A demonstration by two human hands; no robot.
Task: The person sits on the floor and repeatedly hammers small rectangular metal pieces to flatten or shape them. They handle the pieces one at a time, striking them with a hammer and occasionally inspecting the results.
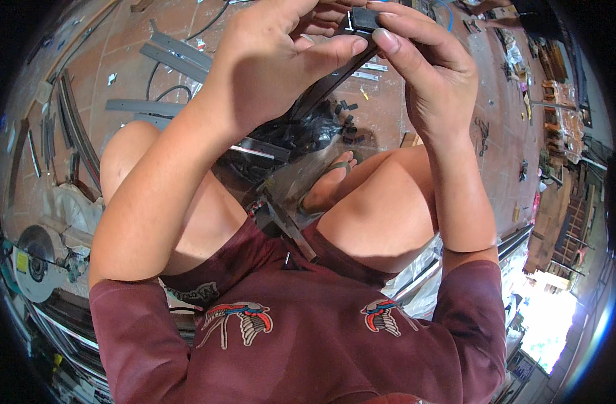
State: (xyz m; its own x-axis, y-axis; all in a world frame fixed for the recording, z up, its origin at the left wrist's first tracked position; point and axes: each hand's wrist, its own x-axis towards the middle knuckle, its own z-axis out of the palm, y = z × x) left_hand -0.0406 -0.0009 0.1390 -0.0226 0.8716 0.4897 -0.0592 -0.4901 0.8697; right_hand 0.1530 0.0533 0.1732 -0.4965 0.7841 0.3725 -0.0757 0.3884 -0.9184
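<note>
High in the view, my left hand (271, 60) has its fingers wrapped round the upper end of a long dark bar (331, 84). My right hand (432, 64) pinches a small black plastic block (366, 19) between thumb and fingers at that same end. Whether the block is seated in the bar or only touches it, I cannot tell. The bar slants down toward a black plastic bag (318, 128) on the floor. Several loose small black blocks (348, 121) lie beside the bag. Some fingers of my left hand are hidden behind the bar.
Grey metal profiles (146, 106) lie on the tiled floor to the left. A circular saw (42, 259) stands at the lower left. My sandalled foot (328, 182) is below the bag. Wooden pieces (564, 222) are stacked along the right side.
</note>
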